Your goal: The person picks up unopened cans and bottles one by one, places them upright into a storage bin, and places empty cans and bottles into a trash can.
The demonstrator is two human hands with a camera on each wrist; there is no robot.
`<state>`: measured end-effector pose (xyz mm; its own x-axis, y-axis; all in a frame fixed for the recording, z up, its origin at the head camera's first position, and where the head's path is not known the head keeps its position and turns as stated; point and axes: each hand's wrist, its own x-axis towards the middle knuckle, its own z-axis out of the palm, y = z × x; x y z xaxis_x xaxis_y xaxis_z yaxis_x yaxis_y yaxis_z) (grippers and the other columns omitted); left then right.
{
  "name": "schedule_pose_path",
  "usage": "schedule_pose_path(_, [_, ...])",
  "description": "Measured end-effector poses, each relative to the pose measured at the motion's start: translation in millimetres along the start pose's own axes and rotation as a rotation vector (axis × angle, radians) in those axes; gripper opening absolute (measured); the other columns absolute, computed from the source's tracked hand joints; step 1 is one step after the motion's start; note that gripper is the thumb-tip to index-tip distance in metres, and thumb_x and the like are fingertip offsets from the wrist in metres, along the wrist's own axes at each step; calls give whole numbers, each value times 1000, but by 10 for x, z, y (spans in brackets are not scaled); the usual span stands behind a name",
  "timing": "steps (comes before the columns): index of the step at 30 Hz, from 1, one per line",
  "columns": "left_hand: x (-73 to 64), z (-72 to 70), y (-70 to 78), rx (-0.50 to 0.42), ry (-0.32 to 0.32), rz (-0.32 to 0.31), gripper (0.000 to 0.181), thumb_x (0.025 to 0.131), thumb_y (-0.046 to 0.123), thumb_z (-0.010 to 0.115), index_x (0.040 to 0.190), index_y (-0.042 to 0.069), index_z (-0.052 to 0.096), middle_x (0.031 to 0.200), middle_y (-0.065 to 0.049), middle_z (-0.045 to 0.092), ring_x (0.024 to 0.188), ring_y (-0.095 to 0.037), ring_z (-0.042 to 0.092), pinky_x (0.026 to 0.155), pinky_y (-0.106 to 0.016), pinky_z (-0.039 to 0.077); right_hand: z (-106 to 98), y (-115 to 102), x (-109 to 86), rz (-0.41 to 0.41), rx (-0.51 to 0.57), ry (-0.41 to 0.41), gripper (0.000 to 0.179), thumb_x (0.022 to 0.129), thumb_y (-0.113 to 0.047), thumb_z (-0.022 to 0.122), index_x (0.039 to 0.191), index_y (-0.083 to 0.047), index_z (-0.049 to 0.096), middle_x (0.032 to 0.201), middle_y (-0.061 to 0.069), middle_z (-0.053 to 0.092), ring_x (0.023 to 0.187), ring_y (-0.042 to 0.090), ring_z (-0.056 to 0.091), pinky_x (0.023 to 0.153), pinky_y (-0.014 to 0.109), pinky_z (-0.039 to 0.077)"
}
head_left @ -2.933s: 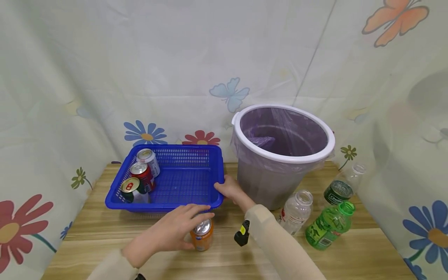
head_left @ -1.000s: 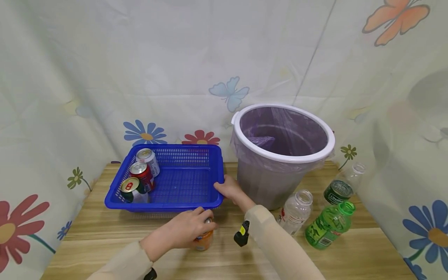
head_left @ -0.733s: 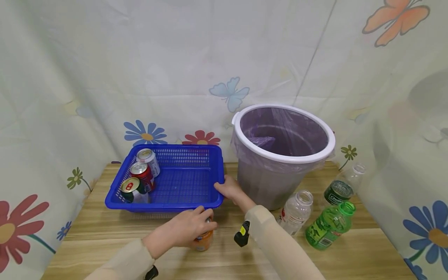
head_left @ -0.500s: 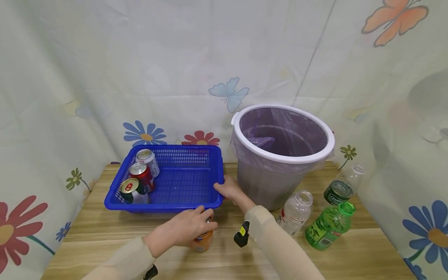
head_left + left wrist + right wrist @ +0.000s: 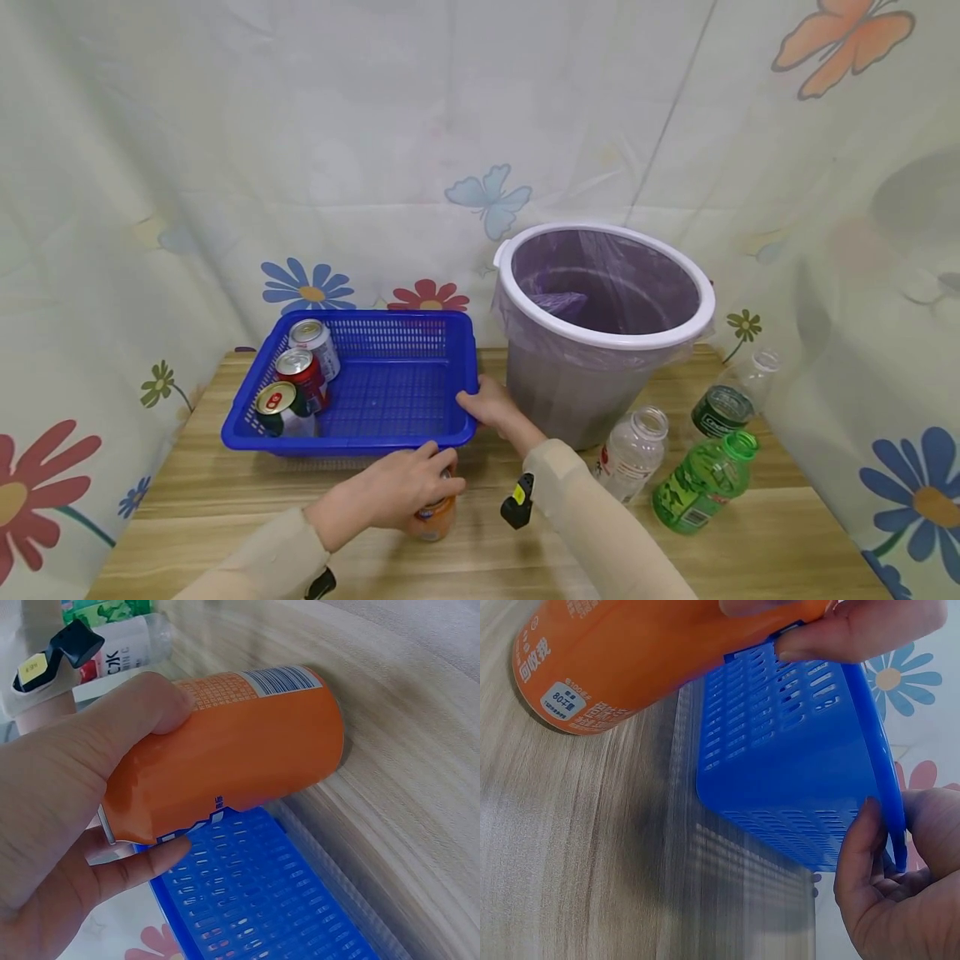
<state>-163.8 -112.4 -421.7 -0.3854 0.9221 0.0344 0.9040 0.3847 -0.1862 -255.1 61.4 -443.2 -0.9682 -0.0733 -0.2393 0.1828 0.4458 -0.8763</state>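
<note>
My left hand [image 5: 393, 487] holds an orange drink can [image 5: 433, 525] round its upper part, in front of the blue plastic basket [image 5: 352, 442]. In the left wrist view the thumb lies along the can's side [image 5: 247, 750], and its base appears to stand on the table. My right hand [image 5: 495, 404] grips the basket's right rim; the right wrist view shows thumb and fingers pinching that rim [image 5: 889, 795]. Inside the basket, along its left side, stand a white can [image 5: 315, 343], a red can [image 5: 302, 379] and a dark green and silver can [image 5: 285, 412].
Right of the basket stands a large bin [image 5: 577, 400] with a white rim and a purple liner. In front and to its right are a clear bottle [image 5: 633, 454], a green bottle [image 5: 701, 487] and a clear bottle with a dark green label [image 5: 723, 410]. A patterned curtain hangs behind.
The left hand, spread beside the orange can at first, has moved right and taken hold of it. Over the last second it stays nearly still. The right hand stays on the basket rim.
</note>
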Motion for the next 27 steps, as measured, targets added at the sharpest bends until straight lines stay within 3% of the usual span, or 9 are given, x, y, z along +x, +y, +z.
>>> schedule_pose_path(5, [-15, 5, -4, -18, 40, 11, 54, 65, 47, 78, 108, 24, 55, 102, 0, 50, 77, -12, 44, 58, -18, 46, 4, 3, 5, 5, -2, -2, 30, 89, -18, 53, 109, 4, 51, 93, 18, 63, 69, 22, 65, 60, 38, 57])
schedule_pose_path(19, [-62, -138, -35, -23, 67, -27, 55, 61, 44, 79, 105, 24, 53, 102, 0, 46, 77, -13, 42, 57, -20, 45, 0, 27, 16, -8, 4, -3, 33, 87, -18, 54, 110, 5, 51, 92, 18, 63, 67, 22, 66, 59, 38, 57])
schedule_pose_path(27, [-112, -268, -30, 9, 44, -15, 55, 62, 44, 79, 106, 24, 53, 102, 0, 47, 77, -13, 41, 57, -21, 46, -7, 15, 16, -10, -3, -4, 33, 87, -17, 54, 110, 6, 51, 93, 18, 64, 70, 22, 66, 59, 38, 57])
